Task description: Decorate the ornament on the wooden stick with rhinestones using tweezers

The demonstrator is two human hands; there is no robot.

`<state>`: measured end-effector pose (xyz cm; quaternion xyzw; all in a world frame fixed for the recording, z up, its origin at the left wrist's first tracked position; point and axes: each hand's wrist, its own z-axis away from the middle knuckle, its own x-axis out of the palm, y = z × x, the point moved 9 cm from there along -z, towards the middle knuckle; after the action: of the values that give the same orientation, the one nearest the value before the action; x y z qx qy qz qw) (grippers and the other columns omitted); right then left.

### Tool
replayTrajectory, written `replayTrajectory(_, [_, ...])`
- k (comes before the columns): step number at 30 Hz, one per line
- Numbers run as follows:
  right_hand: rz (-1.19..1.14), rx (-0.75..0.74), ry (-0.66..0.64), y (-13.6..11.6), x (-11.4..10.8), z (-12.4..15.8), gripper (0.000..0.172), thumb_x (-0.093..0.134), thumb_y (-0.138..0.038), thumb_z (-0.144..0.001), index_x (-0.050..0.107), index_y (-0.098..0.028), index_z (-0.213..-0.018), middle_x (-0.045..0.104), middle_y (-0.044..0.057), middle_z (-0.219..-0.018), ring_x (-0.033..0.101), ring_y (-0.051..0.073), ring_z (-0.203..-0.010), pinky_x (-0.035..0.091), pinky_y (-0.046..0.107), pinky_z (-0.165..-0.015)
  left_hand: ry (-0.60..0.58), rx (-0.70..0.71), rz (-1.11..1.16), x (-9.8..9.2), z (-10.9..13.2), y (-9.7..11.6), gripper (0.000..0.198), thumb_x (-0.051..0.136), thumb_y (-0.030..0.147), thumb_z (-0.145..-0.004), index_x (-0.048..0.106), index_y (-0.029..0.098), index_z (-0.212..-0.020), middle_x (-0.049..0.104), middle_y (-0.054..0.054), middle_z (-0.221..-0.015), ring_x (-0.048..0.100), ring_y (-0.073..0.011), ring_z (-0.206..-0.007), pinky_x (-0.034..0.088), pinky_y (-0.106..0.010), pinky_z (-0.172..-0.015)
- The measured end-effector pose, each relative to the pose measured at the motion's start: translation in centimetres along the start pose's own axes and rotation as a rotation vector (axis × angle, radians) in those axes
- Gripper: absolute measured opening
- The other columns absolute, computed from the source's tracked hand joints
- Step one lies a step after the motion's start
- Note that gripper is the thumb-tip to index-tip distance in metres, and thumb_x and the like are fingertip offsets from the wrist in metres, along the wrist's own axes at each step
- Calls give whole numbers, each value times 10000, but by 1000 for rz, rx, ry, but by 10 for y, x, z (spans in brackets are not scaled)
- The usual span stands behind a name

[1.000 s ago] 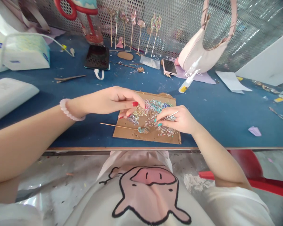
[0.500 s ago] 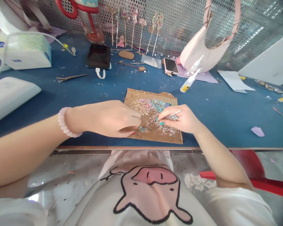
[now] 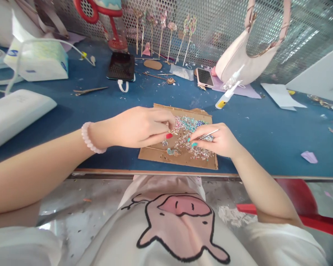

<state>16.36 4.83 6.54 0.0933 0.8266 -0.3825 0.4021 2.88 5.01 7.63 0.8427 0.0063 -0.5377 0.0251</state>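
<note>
A brown cardboard sheet (image 3: 155,154) lies on the blue table near its front edge, strewn with small iridescent sequins (image 3: 189,125). My left hand (image 3: 138,126) hovers over the sheet's left part with its fingertips pinched together above the sequins; what they hold is hidden. My right hand (image 3: 220,142) rests on the sheet's right side, closed on thin metal tweezers (image 3: 208,134) that point down-left into the sequins. A thin gold stick (image 3: 155,148) with a small teal cluster (image 3: 172,151) at its end lies on the cardboard below my left hand.
A glue bottle (image 3: 226,96), a phone (image 3: 204,77), a black device (image 3: 121,66) and a pink bag (image 3: 246,62) sit behind. Decorated sticks (image 3: 169,40) lean on the mesh wall. A tissue pack (image 3: 39,61) and white case (image 3: 13,114) lie left. The table edge (image 3: 155,172) is close.
My left hand dropped to the gold stick near the cardboard's front, then rose back to the sequin pile with fingers pinched. My right hand stayed put with the tweezers.
</note>
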Motion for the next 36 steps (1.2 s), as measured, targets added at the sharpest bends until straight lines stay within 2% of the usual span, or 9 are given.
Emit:
replayTrajectory(2, [-2,9,0,1,0,1,57,696,-190,-840,740,-216,-866,781,-6,-835,713,108,-696,554,196,-686,72,-10,-12,-4,2,-7,317,333,215,-1038,637,139,-1089,677,-130,-1074,645,-251,-1000,522,-356,-867])
replayTrajectory(6, [-5,23,3,3,0,2,56,695,-198,-840,742,-218,-864,781,-1,-841,712,113,-691,560,208,-683,205,-148,-149,-13,9,-25,477,316,101,-984,400,107,-1454,675,-30,-708,669,-241,-848,534,-431,-919])
replayTrajectory(9, [-1,17,7,2,-1,1,51,697,-190,-839,739,-213,-859,779,-5,-834,708,101,-680,554,190,-679,217,-168,-149,-13,9,-27,620,290,10,-916,267,163,-1516,711,-84,-1051,638,-231,-1062,450,-511,-1040])
replayTrajectory(11, [5,9,8,1,-1,1,50,698,-186,-839,738,-212,-855,779,-9,-832,709,94,-685,551,179,-686,155,-155,-153,-8,6,-26,630,296,-13,-901,317,226,-1484,544,-121,-1389,522,-246,-1266,342,-578,-1108])
replayTrajectory(13, [9,-2,10,0,-1,1,50,701,-188,-839,739,-214,-858,781,-10,-841,715,97,-709,551,176,-699,102,-138,-142,-5,4,-25,563,332,11,-914,394,222,-1432,452,-136,-1472,436,-271,-1346,327,-574,-1113])
replayTrajectory(17, [8,-1,7,0,-1,1,59,699,-199,-842,743,-225,-872,781,-13,-843,720,106,-718,557,192,-703,25,-22,-62,-4,2,-12,316,411,158,-975,583,146,-1240,609,-155,-1245,565,-274,-1143,440,-480,-999])
replayTrajectory(21, [2,23,11,2,-2,1,50,700,-213,-843,743,-226,-865,779,-11,-831,710,109,-672,556,207,-677,-140,31,8,5,0,3,222,484,231,-940,705,240,-921,657,-73,-981,569,-232,-903,421,-451,-942])
replayTrajectory(30, [-6,21,7,1,-1,1,44,697,-205,-845,738,-215,-858,776,-7,-825,700,99,-669,542,197,-675,-376,51,-60,30,1,15,196,561,127,-882,576,195,-699,539,2,-706,472,-170,-628,374,-314,-621])
replayTrajectory(36, [3,8,3,-1,-1,-1,44,694,-210,-847,738,-214,-853,780,-6,-839,706,101,-686,548,198,-684,-369,8,-28,29,4,14,180,559,105,-858,528,190,-702,522,18,-691,415,-151,-569,298,-306,-532])
